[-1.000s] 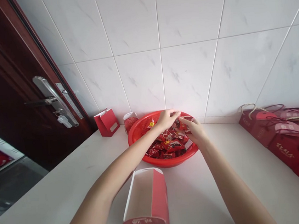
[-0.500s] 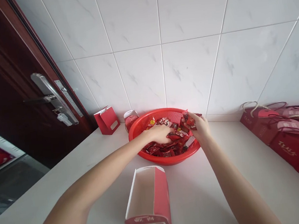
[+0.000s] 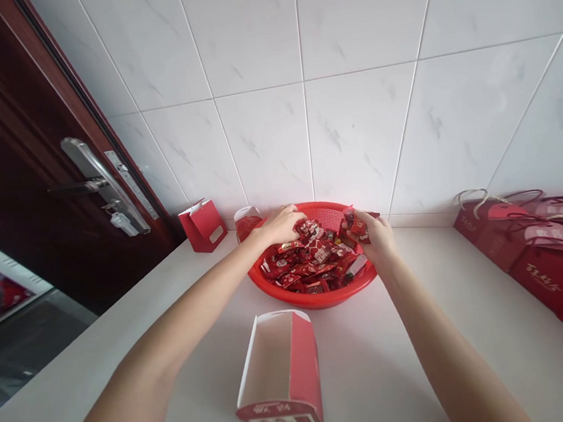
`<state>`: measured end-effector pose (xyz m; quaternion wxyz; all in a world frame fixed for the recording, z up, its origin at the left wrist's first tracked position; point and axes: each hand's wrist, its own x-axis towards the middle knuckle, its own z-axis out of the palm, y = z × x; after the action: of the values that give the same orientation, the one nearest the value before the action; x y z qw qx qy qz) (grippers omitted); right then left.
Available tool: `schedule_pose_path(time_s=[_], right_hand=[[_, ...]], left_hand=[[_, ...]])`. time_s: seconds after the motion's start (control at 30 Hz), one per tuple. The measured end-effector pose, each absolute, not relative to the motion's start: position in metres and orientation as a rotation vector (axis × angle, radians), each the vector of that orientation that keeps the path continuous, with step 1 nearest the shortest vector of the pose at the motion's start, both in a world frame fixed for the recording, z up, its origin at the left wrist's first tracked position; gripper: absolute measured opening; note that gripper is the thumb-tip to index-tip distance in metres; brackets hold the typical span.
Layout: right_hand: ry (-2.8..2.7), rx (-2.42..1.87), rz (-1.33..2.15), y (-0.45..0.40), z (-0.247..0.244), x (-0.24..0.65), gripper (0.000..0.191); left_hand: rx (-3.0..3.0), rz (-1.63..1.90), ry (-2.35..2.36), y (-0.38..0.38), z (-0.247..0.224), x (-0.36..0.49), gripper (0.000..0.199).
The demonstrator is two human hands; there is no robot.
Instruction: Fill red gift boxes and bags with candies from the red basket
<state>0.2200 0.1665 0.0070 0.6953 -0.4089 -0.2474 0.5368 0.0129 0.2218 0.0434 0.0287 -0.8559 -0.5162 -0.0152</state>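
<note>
A red plastic basket [image 3: 315, 298] holds many small red-wrapped candy packets [image 3: 311, 261]. Over the basket's back left part, my left hand [image 3: 283, 225] reaches in with its fingers curled down at the packets; what they hold, if anything, is hidden. At the right rim, my right hand [image 3: 379, 237] is closed around red candy packets [image 3: 357, 226], which stick out past the fingers. In front of the basket lies an open red and white cardboard box [image 3: 302, 363], its pale inside bare.
Behind the basket's left side stand a folded red gift box [image 3: 203, 227] and a second small box [image 3: 247, 221]. Dark red gift bags with rope handles [image 3: 533, 265] line the right side. A tiled wall [image 3: 265, 152] closes the back; a door [image 3: 26, 130] is at left.
My left hand has moved from the basket's middle toward its back left, uncovering packets in the centre. My right hand stays at the right rim, still holding its packets.
</note>
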Motion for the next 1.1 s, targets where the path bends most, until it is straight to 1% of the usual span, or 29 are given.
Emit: schedule_pose_path(time_s=[0.1,0.17,0.23,0.3,0.53,0.7,0.83,0.93,1.03,1.1], right_hand=[[-0.55,-0.915,1.201,0.166,0.007,0.22,0.012],[-0.561,-0.914,1.198,0.166,0.007,0.22,0.01],[-0.565,-0.913,1.197,0.165,0.008,0.22,0.01],[-0.548,-0.919,1.199,0.165,0.008,0.219,0.011],[-0.557,-0.93,1.212,0.165,0.009,0.22,0.016],[-0.495,-0.933,1.225,0.163,0.013,0.219,0.012],[-0.505,-0.931,1.219,0.162,0.014,0.219,0.008],[-0.525,-0.921,1.218,0.162,0.013,0.219,0.009],[-0.529,-0.919,1.225,0.162,0.012,0.219,0.01],[-0.53,-0.92,1.224,0.161,0.012,0.219,0.009]], left_hand=[[-2.999,0.045,-1.392,0.215,0.038,0.036,0.047],[-3.06,0.195,-1.375,0.21,0.034,0.052,0.049],[-3.015,0.34,-1.382,0.206,0.03,0.064,0.046],[-2.939,0.407,-1.408,0.205,0.026,0.07,0.041],[-2.62,0.315,-1.613,0.217,0.032,0.047,0.02],[-2.461,0.244,-1.697,0.216,0.036,0.034,0.023],[-2.515,0.179,-1.612,0.214,0.033,0.038,0.039],[-2.707,0.223,-1.487,0.214,0.03,0.044,0.047],[-2.862,0.377,-1.44,0.214,0.027,0.051,0.044],[-2.852,0.463,-1.484,0.215,0.026,0.058,0.032]])
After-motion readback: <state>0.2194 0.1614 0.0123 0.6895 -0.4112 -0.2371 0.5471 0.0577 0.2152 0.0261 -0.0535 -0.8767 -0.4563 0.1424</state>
